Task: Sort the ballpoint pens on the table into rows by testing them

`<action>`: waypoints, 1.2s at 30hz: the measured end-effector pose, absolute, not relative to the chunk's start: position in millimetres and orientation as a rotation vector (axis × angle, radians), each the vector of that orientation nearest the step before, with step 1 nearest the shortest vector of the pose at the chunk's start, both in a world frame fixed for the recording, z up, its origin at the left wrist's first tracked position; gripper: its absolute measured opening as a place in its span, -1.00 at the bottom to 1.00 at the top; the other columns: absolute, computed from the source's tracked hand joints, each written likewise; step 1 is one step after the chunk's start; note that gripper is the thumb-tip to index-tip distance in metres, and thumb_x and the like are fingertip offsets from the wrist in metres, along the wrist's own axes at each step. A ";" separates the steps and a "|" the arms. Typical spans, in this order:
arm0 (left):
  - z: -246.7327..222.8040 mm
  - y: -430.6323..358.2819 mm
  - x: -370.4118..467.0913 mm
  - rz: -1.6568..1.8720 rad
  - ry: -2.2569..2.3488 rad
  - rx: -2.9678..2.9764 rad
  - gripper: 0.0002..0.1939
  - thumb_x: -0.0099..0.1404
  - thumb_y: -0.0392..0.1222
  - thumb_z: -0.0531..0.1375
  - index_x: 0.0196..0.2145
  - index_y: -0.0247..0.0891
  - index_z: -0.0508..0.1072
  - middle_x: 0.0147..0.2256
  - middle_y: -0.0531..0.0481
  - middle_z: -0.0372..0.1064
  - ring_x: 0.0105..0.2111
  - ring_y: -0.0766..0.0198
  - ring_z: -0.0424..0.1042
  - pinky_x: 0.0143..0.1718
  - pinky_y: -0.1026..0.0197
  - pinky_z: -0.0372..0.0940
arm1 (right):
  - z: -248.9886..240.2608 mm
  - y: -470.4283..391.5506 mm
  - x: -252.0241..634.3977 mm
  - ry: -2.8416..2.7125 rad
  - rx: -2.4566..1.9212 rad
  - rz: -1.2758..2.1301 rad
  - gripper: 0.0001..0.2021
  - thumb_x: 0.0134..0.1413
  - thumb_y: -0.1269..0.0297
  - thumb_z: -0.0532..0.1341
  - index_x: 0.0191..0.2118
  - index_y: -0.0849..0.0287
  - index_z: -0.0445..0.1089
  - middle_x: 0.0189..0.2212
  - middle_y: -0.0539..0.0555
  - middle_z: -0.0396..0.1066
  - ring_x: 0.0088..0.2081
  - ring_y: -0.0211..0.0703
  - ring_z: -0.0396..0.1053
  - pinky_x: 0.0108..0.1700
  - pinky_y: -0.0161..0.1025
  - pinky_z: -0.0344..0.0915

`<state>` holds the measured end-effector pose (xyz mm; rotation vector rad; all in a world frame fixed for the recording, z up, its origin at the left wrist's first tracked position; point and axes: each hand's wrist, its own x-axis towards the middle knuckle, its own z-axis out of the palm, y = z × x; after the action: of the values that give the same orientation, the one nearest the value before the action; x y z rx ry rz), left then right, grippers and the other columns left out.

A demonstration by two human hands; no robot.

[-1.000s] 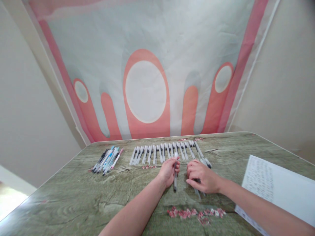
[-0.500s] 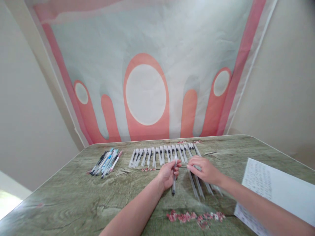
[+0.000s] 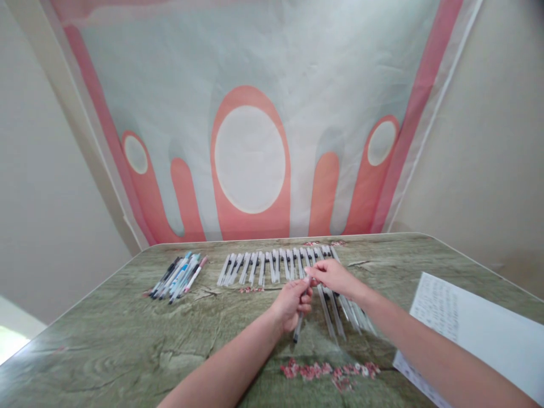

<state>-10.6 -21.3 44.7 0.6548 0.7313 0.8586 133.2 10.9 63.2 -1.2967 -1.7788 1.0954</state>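
Observation:
My left hand [image 3: 292,305] is closed round a clear pen [image 3: 297,328] with a dark lower end, which slants down toward me. At the pen's upper end, my right hand [image 3: 335,277] pinches with thumb and fingertips, right beside the left fingers. Just behind both hands runs a row of several clear pens with dark bands [image 3: 276,267]. More slim clear pens [image 3: 327,317] lie side by side below and partly under my right hand and forearm. What exactly the right fingertips grip is mostly hidden.
A bunch of mixed pens [image 3: 181,277], black, blue, white and pink, lies at the left. White paper with handwriting [image 3: 480,334] lies at the right, partly beneath my right forearm. The wood-patterned table [image 3: 127,340] ends at a wall hanging [image 3: 250,226].
My right hand has moved left and slightly up, from above the slim pens to the upper end of the held pen. The left hand keeps its hold. The view has shifted slightly.

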 end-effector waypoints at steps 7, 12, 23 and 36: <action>44.9 -24.0 -10.6 0.825 0.846 0.801 -0.66 0.08 0.00 0.14 -0.32 -0.37 0.33 -0.64 0.19 -0.03 -0.73 0.60 -0.20 -0.70 0.41 -0.35 | 50.4 11.8 132.8 -1.747 -1.355 1.044 -0.62 -0.10 0.02 0.10 -0.57 0.29 0.37 -0.74 -0.08 0.21 -0.67 -0.41 0.05 -0.62 -0.42 -0.02; 46.7 -24.0 -12.1 0.808 0.889 0.823 -0.61 0.05 0.03 0.15 -0.29 -0.37 0.33 -0.66 0.20 -0.05 -0.73 0.59 -0.20 -0.69 0.40 -0.35 | 45.2 13.9 130.3 -1.711 -1.350 1.025 -0.63 -0.11 0.03 0.11 -0.58 0.29 0.37 -0.74 -0.08 0.21 -0.65 -0.38 0.10 -0.57 -0.41 0.05; 41.2 -23.9 -7.5 0.841 0.929 0.744 -0.59 0.14 0.06 0.03 -0.22 -0.35 0.30 -0.65 0.15 0.08 -0.75 0.56 -0.14 -0.71 0.42 -0.31 | 49.1 17.8 137.1 -1.620 -1.347 1.104 -0.65 -0.08 0.02 0.07 -0.56 0.25 0.28 -0.70 -0.07 0.22 -0.68 -0.41 0.08 -0.63 -0.43 0.02; 26.5 -12.0 -8.7 1.113 0.975 0.648 -0.86 0.17 -0.30 0.06 -0.32 -0.39 0.35 -0.47 -0.04 0.31 -0.54 0.44 0.28 -0.50 0.37 0.15 | 19.3 33.6 145.5 -1.920 -1.317 0.772 -0.80 -0.13 0.20 0.15 -0.46 0.26 0.37 -0.56 0.03 0.38 -0.51 -0.27 0.26 -0.45 -0.35 0.16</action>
<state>-8.7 -12.0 26.5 0.6477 0.9746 1.1134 145.5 33.6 19.3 -1.3171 -1.9197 0.7724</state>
